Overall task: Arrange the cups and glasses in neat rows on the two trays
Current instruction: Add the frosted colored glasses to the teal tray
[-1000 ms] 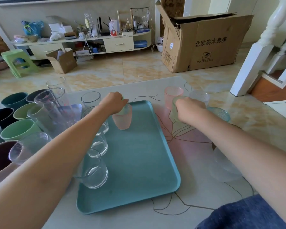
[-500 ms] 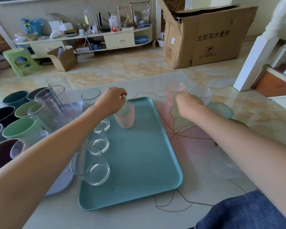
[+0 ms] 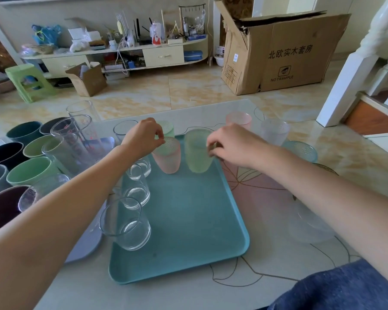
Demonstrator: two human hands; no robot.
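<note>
A teal tray (image 3: 188, 231) lies in the middle of the table. Three clear glasses (image 3: 130, 224) stand in a column along its left side. At the tray's far end a pink frosted cup (image 3: 167, 157) and a green frosted cup (image 3: 197, 155) stand side by side. My left hand (image 3: 143, 138) pinches the pink cup's rim. My right hand (image 3: 231, 145) pinches the green cup's right rim. A second green cup (image 3: 168, 128) shows behind my left hand.
A grey tray (image 3: 85, 247) on the left holds coloured cups (image 3: 29, 171) and tall clear glasses (image 3: 74, 139). Right of the teal tray stand a pink cup (image 3: 239, 118), a clear frosted cup (image 3: 274, 130), a teal cup (image 3: 301, 151) and a frosted glass (image 3: 311, 224) under my right forearm.
My right hand has carried the green frosted cup from the table onto the teal tray, beside the pink cup. My left hand stays at the pink cup.
</note>
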